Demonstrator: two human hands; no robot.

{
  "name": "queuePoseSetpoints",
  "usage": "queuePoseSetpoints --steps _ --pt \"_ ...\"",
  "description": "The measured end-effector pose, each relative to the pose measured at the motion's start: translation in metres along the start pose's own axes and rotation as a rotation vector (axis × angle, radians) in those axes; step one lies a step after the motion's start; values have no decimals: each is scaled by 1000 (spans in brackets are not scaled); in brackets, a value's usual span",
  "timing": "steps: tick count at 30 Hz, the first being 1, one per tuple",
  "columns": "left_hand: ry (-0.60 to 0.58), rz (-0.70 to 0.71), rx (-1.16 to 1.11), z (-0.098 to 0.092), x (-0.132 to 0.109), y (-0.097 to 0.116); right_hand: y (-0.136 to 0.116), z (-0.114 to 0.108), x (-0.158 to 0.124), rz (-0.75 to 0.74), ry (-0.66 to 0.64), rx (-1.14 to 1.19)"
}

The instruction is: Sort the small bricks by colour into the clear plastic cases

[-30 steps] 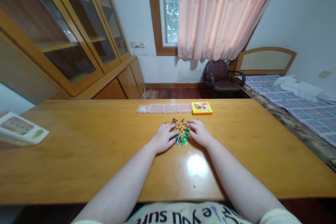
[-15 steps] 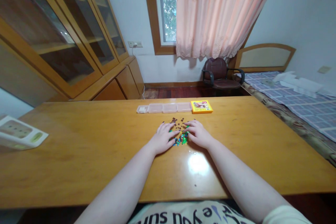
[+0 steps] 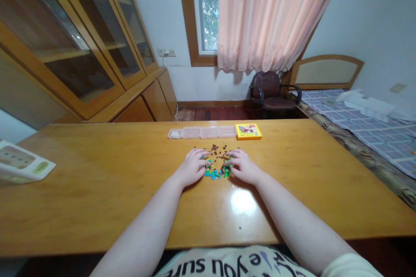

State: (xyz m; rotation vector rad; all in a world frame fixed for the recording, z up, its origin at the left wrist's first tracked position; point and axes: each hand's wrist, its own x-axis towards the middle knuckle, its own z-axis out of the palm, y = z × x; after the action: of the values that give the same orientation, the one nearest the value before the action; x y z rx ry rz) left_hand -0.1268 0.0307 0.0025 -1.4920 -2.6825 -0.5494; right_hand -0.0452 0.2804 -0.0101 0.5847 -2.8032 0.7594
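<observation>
Small toy building bricks in blue, green and yellow (image 3: 213,175) lie in a loose pile on the wooden table between my hands. Just beyond them are scattered small brown bricks (image 3: 215,149). On the left side of the pile rests my left hand (image 3: 192,165), palm down, its fingers spread and touching the outer bricks. My right hand (image 3: 243,165) lies over the green bricks at the right side, fingers apart. Nothing is visibly gripped in either hand, though some bricks are hidden beneath the fingers.
Behind the bricks a row of clear plastic trays (image 3: 200,132) leads to a yellow box (image 3: 248,131). A white box-like object (image 3: 24,162) stands at the table's left end. A chair (image 3: 267,91) is past the far edge, and a bed (image 3: 367,112) is to the right.
My left hand has moved left, away from my right hand, uncovering more blue and green bricks. The right hand has stayed nearly in place.
</observation>
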Motion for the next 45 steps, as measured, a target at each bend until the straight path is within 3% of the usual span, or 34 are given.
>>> queuePoseSetpoints --steps 5,13,17,20,27,37,45 --pt "-58 60 -14 4 1 3 -6 1 1 81 -98 -19" --pt "-30 7 1 13 3 8 -2 -2 -1 40 -14 9" --pt "-35 54 -11 9 3 9 -3 -1 -1 -20 -109 23" --pt "-63 41 -3 11 2 9 -6 1 0 49 -141 -40" --pt "-14 -48 19 18 4 8 -3 -1 0 149 -80 -60" --pt "-85 83 -46 8 4 16 -3 0 0 136 -121 -55" --pt "-24 -48 5 17 5 13 4 -7 -1 140 -47 -69"
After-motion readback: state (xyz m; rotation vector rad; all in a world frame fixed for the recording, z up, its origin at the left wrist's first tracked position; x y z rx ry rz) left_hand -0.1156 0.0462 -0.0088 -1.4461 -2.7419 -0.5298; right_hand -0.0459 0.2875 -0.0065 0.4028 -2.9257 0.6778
